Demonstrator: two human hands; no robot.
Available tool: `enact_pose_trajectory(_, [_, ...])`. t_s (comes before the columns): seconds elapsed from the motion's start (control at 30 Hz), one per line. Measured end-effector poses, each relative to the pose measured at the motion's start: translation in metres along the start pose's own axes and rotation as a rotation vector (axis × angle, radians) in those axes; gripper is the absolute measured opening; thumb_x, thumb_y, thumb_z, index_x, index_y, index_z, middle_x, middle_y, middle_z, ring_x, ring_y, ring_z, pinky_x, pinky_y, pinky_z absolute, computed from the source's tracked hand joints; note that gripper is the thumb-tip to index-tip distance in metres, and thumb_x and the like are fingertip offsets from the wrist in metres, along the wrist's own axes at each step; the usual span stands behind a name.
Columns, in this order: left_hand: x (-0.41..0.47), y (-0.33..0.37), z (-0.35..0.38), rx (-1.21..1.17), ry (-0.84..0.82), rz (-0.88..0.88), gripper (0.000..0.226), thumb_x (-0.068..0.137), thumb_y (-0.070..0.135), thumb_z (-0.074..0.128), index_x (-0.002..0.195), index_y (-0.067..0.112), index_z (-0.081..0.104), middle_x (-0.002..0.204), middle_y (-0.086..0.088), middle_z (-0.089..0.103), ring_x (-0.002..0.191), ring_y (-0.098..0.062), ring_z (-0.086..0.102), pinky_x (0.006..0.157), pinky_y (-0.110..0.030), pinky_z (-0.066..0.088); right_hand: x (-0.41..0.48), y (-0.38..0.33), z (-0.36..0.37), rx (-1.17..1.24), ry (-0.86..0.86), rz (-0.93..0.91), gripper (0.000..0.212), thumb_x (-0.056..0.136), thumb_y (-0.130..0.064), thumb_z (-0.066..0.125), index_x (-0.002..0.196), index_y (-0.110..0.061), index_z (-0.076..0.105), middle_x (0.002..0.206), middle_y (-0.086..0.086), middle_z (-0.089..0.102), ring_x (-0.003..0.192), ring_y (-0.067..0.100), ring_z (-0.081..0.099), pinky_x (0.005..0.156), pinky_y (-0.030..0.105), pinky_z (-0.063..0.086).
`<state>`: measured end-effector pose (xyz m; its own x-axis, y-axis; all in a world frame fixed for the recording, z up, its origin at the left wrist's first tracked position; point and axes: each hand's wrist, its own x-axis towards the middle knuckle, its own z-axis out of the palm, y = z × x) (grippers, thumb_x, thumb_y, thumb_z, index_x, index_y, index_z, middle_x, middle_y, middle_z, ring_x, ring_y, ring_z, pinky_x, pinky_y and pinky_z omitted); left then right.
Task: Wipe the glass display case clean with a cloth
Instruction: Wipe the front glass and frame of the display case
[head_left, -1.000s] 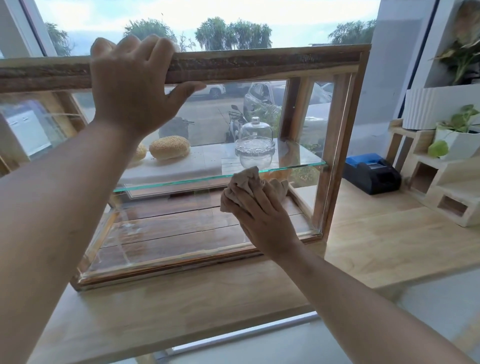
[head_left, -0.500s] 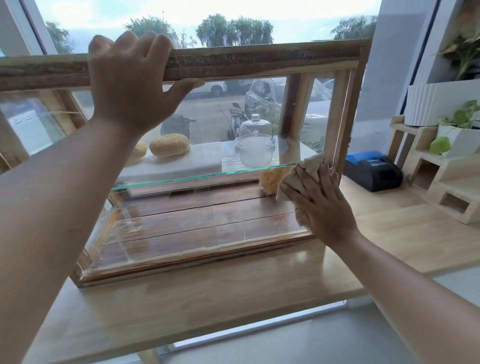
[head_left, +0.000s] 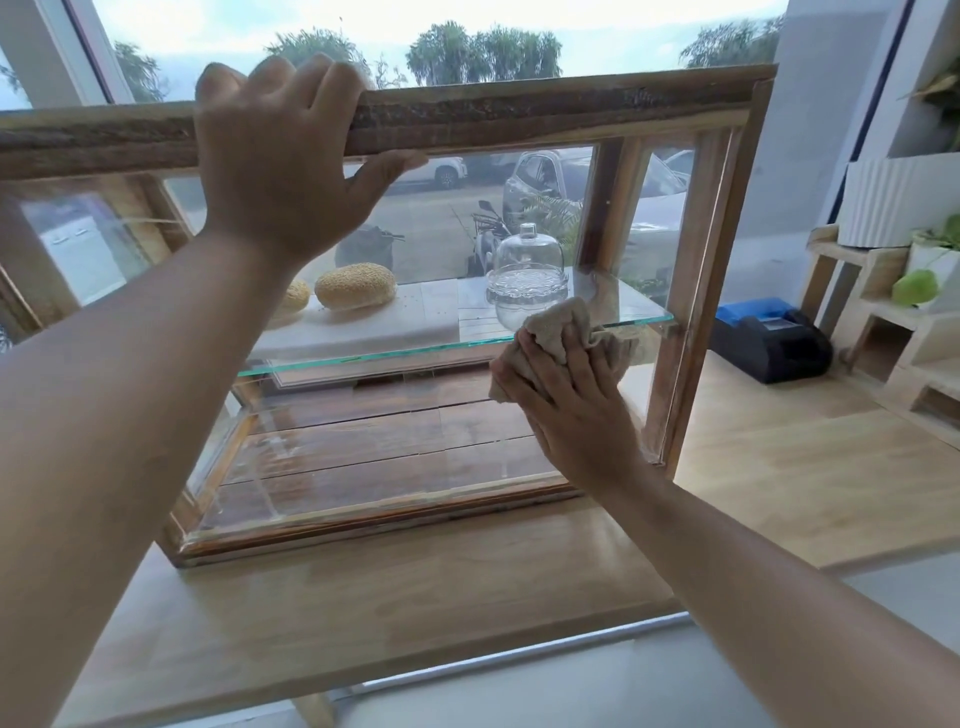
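A wood-framed glass display case (head_left: 691, 291) stands on a light wooden counter (head_left: 415, 608). My left hand (head_left: 280, 161) grips the case's top wooden rail, fingers over the far side. My right hand (head_left: 571, 410) presses a crumpled beige cloth (head_left: 558, 325) flat against the front glass pane, at the right end, level with the inner glass shelf (head_left: 374, 356). Part of the cloth is hidden under my palm. Smears show on the lower glass.
On the inner shelf lie two sesame buns (head_left: 356, 286) on a white board and a clear glass dome dish (head_left: 527, 273). A black and blue device (head_left: 769, 338) sits right of the case. Wooden shelving with potted plants (head_left: 919, 283) stands at far right.
My right hand with the cloth swept right across the front glass to the right post, then came back a little leftward and up. My left hand kept its grip on the top rail.
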<state>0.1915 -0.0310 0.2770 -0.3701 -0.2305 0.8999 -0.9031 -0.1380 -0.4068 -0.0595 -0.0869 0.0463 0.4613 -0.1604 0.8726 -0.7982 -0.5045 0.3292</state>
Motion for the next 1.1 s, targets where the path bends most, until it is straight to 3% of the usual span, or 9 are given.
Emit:
enact_pose_trajectory(0.23, [0.0, 0.001, -0.002, -0.001, -0.016, -0.004, 0.074, 0.095, 0.078, 0.028, 0.105, 0.009, 0.052, 0.091, -0.013, 0.061, 0.08, -0.034, 0.058, 0.074, -0.045, 0.04, -0.008, -0.024, 0.012, -0.014, -0.051, -0.281, 0.054, 0.098, -0.009, 0.039, 0.15, -0.022, 0.034, 0.152, 0.0, 0.041, 0.143, 0.036, 0.025, 0.119, 0.053, 0.013])
enact_pose_trajectory(0.37, [0.001, 0.001, -0.005, -0.006, -0.025, -0.009, 0.074, 0.095, 0.078, 0.028, 0.104, 0.008, 0.051, 0.09, -0.014, 0.061, 0.081, -0.035, 0.057, 0.075, -0.046, 0.04, -0.023, 0.015, 0.004, -0.055, -0.08, -0.408, 0.057, 0.098, -0.01, 0.044, 0.151, -0.027, 0.033, 0.152, -0.005, 0.041, 0.143, 0.031, 0.029, 0.115, 0.052, 0.027])
enact_pose_trajectory(0.5, [0.001, 0.002, -0.006, -0.005, -0.04, -0.012, 0.076, 0.094, 0.079, 0.026, 0.102, 0.007, 0.051, 0.09, -0.015, 0.06, 0.081, -0.035, 0.057, 0.075, -0.046, 0.039, -0.045, 0.048, -0.009, -0.104, -0.077, -0.266, 0.054, 0.096, -0.008, 0.046, 0.145, -0.03, 0.044, 0.15, 0.002, 0.043, 0.139, 0.039, 0.035, 0.109, 0.058, 0.037])
enact_pose_trajectory(0.63, [0.001, 0.002, -0.005, -0.011, -0.035, -0.013, 0.074, 0.095, 0.078, 0.026, 0.103, 0.008, 0.05, 0.092, -0.014, 0.06, 0.083, -0.035, 0.058, 0.075, -0.046, 0.039, -0.038, 0.06, -0.014, -0.144, -0.08, -0.244, 0.057, 0.091, -0.011, 0.049, 0.145, -0.028, 0.043, 0.15, 0.003, 0.041, 0.138, 0.043, 0.037, 0.11, 0.059, 0.033])
enact_pose_trajectory(0.8, [0.0, 0.002, -0.004, -0.008, -0.011, -0.005, 0.072, 0.096, 0.076, 0.028, 0.104, 0.009, 0.053, 0.092, -0.012, 0.062, 0.081, -0.033, 0.058, 0.073, -0.043, 0.037, 0.005, 0.08, -0.016, -0.103, 0.01, -0.163, 0.051, 0.096, -0.033, 0.054, 0.146, -0.029, 0.043, 0.156, 0.006, 0.033, 0.144, 0.044, 0.022, 0.114, 0.06, 0.025])
enact_pose_trajectory(0.93, [0.0, 0.002, -0.002, 0.003, -0.018, -0.006, 0.073, 0.096, 0.077, 0.027, 0.105, 0.009, 0.052, 0.094, -0.012, 0.062, 0.081, -0.033, 0.057, 0.073, -0.044, 0.037, 0.048, 0.097, -0.024, -0.093, 0.071, -0.085, 0.059, 0.092, -0.054, 0.056, 0.145, -0.029, 0.045, 0.154, 0.011, 0.027, 0.139, 0.054, 0.023, 0.112, 0.066, 0.022])
enact_pose_trajectory(1.1, [0.0, 0.002, -0.001, 0.0, -0.019, -0.005, 0.073, 0.095, 0.077, 0.028, 0.105, 0.009, 0.053, 0.093, -0.012, 0.063, 0.08, -0.033, 0.058, 0.074, -0.044, 0.038, 0.096, 0.106, -0.036, -0.11, 0.129, 0.107, 0.062, 0.094, -0.057, 0.049, 0.148, -0.028, 0.04, 0.153, 0.023, 0.031, 0.136, 0.059, 0.025, 0.111, 0.066, 0.024])
